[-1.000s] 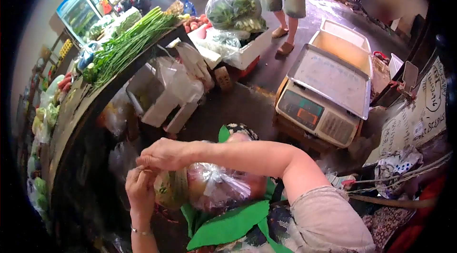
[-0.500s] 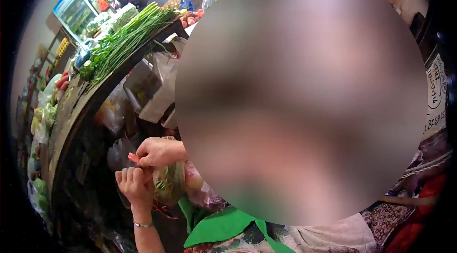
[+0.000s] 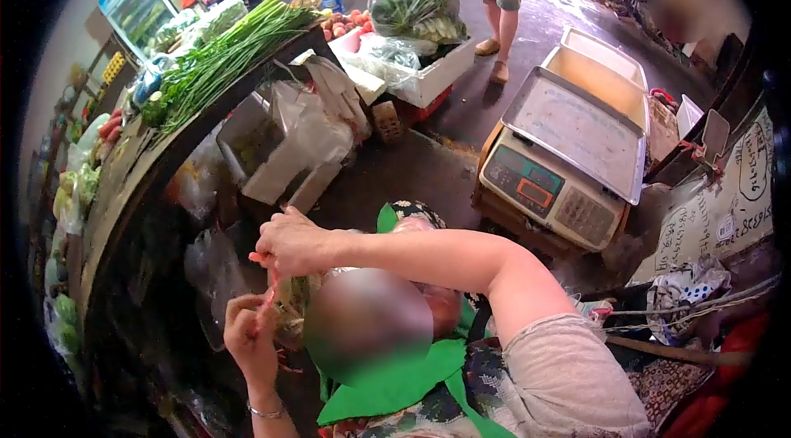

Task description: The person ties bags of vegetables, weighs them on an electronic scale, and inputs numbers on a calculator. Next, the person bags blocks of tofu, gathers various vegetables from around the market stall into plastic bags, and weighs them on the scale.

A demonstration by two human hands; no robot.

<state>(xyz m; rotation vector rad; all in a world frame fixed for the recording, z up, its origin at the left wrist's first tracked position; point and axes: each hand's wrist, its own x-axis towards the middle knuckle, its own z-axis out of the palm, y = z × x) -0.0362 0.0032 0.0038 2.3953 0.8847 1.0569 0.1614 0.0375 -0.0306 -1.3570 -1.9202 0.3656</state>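
A thin pinkish-red strip [image 3: 269,281] runs between my two hands; what it is made of I cannot make out. Its upper end is pinched in the fingers of my right hand [image 3: 290,243]. Below, my left hand [image 3: 250,329], with a bracelet at the wrist, has its curled fingers on the lower end. Just behind the hands is a clear plastic bag [image 3: 290,306] with something green inside, partly covered. My green apron [image 3: 387,388] shows beneath, beside a blurred patch.
Spring onions [image 3: 235,55] lie along a wooden counter [image 3: 124,178] at left. A white crate [image 3: 432,79] bears bagged greens [image 3: 416,9]. A weighing scale [image 3: 568,137] stands at right. White boxes and plastic bags [image 3: 301,121] sit ahead. Another person's legs [image 3: 498,18] are beyond.
My right hand has risen away from my left, and the strip now spans between them. Much of the large blur has gone, so my right arm, the scale and the crate now show.
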